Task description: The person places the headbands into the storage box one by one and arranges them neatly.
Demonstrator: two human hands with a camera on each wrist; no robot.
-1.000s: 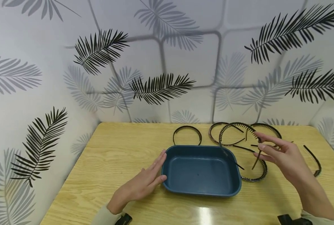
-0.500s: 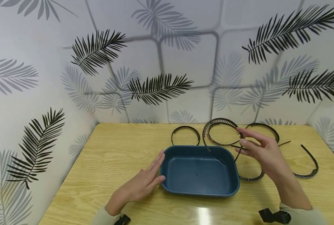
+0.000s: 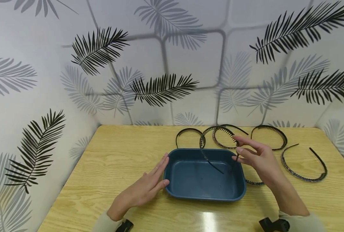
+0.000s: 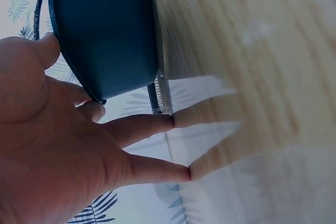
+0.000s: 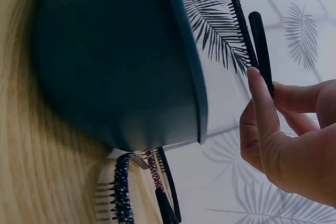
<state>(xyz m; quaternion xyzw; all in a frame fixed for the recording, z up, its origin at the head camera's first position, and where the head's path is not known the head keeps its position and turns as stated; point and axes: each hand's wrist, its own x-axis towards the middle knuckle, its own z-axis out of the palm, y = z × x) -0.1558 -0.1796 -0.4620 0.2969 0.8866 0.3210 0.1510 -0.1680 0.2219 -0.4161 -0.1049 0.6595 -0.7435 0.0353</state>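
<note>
A dark blue plastic basin [image 3: 202,183] stands on the table with nothing lying in it. My left hand [image 3: 145,189] lies against its left wall, fingers extended. In the left wrist view the thumb [image 4: 48,51] is at the rim and two fingertips reach down to the tabletop. My right hand [image 3: 257,159] pinches a black toothed headband [image 3: 213,166] between thumb and fingers. Its free end hangs over the basin's right half, and its arc rises above the back rim. In the right wrist view, the headband [image 5: 242,27] shows edge-on beside the basin [image 5: 115,56].
Several more headbands lie behind and right of the basin: one at back left [image 3: 190,130], one at back right [image 3: 285,138], a sparkly one [image 3: 323,175] farther right. Another headband [image 3: 254,183] is partly hidden by basin and hand. A patterned wall [image 3: 172,64] backs the wooden table [image 3: 116,145].
My right hand has carried the pinched headband leftward, from the basin's right side to over its inside. My left hand has stayed against the basin.
</note>
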